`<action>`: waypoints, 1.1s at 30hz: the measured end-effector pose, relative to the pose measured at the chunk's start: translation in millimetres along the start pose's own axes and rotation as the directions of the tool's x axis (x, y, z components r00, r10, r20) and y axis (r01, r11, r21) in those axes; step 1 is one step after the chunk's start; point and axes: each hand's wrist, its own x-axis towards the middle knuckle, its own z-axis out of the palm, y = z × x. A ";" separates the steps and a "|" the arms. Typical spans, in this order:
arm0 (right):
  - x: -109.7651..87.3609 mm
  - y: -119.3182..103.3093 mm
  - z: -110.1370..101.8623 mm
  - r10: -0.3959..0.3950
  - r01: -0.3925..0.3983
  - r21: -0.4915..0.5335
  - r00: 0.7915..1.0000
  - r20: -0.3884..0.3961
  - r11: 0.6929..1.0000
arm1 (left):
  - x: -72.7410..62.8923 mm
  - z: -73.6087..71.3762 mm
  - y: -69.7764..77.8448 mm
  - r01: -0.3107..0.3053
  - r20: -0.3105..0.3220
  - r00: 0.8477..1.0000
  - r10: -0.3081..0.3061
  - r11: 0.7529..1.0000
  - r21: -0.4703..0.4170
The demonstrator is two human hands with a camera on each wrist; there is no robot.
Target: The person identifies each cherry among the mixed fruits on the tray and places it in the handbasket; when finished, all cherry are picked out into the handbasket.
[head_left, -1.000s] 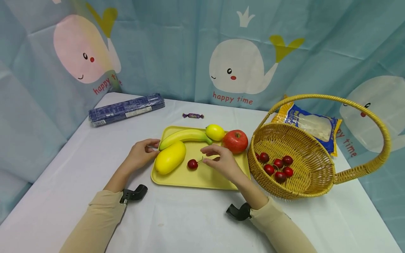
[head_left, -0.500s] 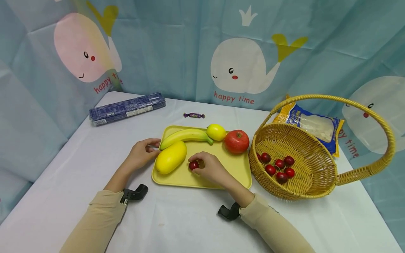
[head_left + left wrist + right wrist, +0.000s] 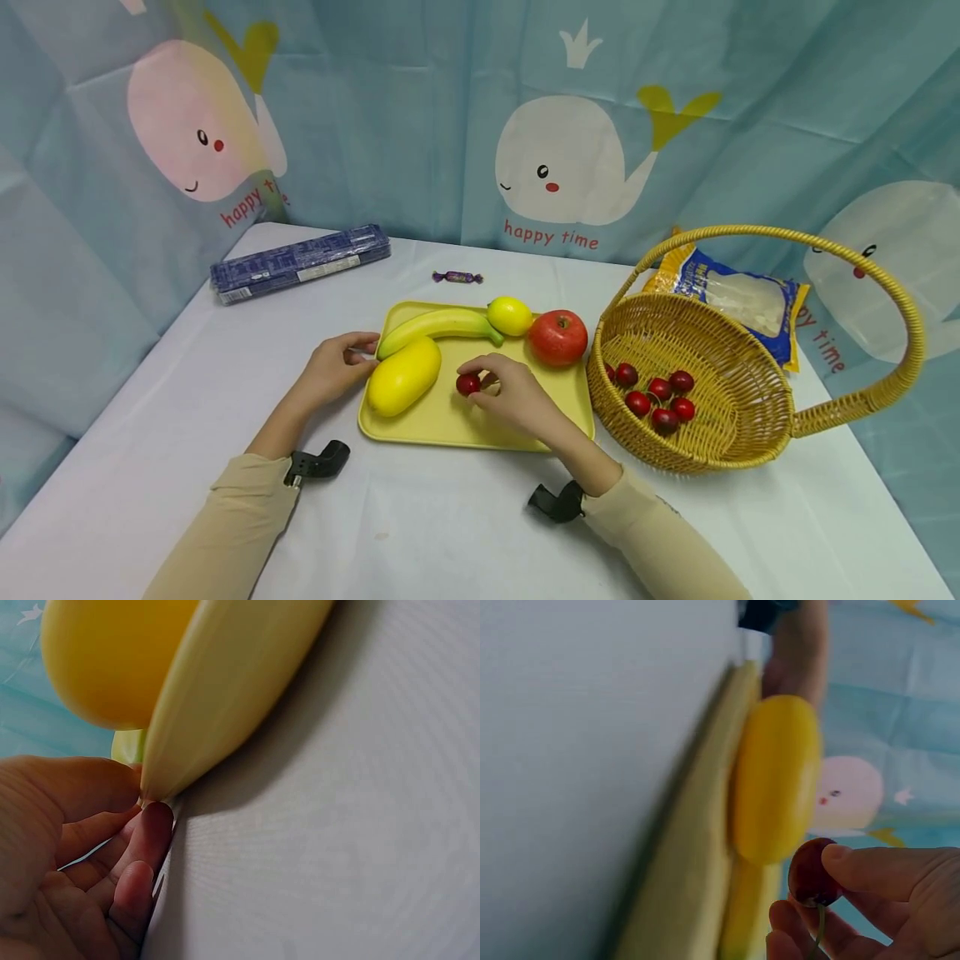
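My right hand (image 3: 517, 402) pinches a dark red cherry (image 3: 468, 384) between thumb and fingers, over the middle of the yellow tray (image 3: 450, 432). In the right wrist view the cherry (image 3: 808, 874) hangs with its green stem downward across the fingers. At the tray's left edge, my left hand (image 3: 335, 371) holds the rim; the left wrist view has the thumb and a fingertip on either side of the tray's edge (image 3: 225, 705). A plump yellow mango-like fruit (image 3: 405, 377), a banana (image 3: 435, 323), a lemon (image 3: 510, 317) and a red apple (image 3: 558, 339) lie on the tray.
Right of the tray stands a wicker basket (image 3: 731, 400) with a tall handle; several cherries (image 3: 660, 389) lie inside. Behind it leans a blue and yellow bag (image 3: 750, 300). A purple-wrapped candy (image 3: 457, 277) and a long dark blue package (image 3: 300, 262) lie toward the back.
The right hand moved left to the cherry on the tray, took hold of it and has raised it slightly, shifting it right. The left hand stays at the tray's edge.
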 end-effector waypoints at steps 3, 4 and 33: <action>-10.4 -5.3 -20.1 -0.043 0.046 0.053 0.998 -0.053 0.998 | -0.1 -0.4 -0.5 0.003 0.000 1.000 -0.003 1.000 0.002; -14.9 -7.4 -28.1 -0.048 0.053 0.070 0.997 -0.068 0.996 | 0.0 -0.6 -0.3 0.001 0.002 1.000 -0.001 1.000 0.004; -94.6 91.9 -168.9 0.292 -0.327 -0.038 0.884 -0.364 0.944 | -1.0 -1.1 1.2 0.018 0.012 1.000 -0.018 1.000 0.010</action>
